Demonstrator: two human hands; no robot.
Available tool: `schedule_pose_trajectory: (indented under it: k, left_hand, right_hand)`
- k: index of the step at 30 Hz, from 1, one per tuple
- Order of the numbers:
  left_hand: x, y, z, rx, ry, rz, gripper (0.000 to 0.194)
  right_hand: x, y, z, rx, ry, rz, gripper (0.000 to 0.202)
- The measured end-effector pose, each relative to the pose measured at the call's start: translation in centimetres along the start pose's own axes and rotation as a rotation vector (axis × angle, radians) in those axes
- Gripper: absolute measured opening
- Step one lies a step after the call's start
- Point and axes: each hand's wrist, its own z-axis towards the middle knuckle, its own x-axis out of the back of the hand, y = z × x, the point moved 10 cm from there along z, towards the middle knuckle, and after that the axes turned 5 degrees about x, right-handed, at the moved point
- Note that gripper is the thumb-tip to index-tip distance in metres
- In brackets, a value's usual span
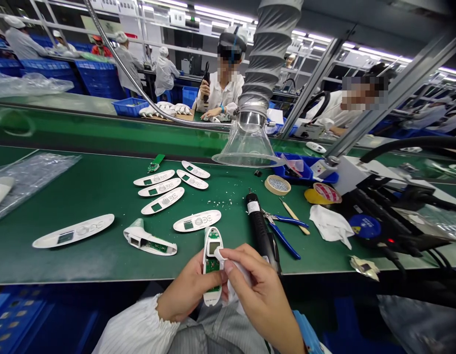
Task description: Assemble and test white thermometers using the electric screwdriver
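Observation:
My left hand [189, 285] grips a white oval device housing [212, 298] just off the table's front edge. Inside the housing a green circuit board and a small grey display [213, 247] are exposed. Between the fingers of my right hand [255, 285] is a bunched white cloth [235, 285], its tip against the housing beside the display. Left of my hands a white housing with a raised end [150, 242] lies with its board showing. A white oval cover [197, 221] lies just beyond the housing I hold.
Several covers [162, 200] and a circuit board [156, 163] lie farther back. On the right are a black electric screwdriver [258, 221], blue-handled pliers [285, 238], a dish of screws [277, 185] and another cloth [330, 223]. A clear extraction hood [248, 147] hangs above. A co-worker [222, 88] sits opposite.

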Motion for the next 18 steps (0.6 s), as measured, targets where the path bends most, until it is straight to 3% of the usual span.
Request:
schedule_pose_trajectory:
  k: [8,12,18]
  left_hand:
    - [1.6,0.7,-0.7,-0.226,0.278,0.274,0.028]
    - [2.6,1.5,-1.8,-0.308,0.448,0.510,0.027]
    - [1.9,2.7,-2.5,-0.375,0.442,0.571,0.034]
  right_hand:
    - [0.1,-0.9,-0.6,0.062,0.106,-0.108,0.020]
    - [0.1,-1.1,-0.7,0.040,0.079,-0.082,0.018]
    - [0.1,-1.1,-0.4,0.052,-0.018,-0.168,0.018]
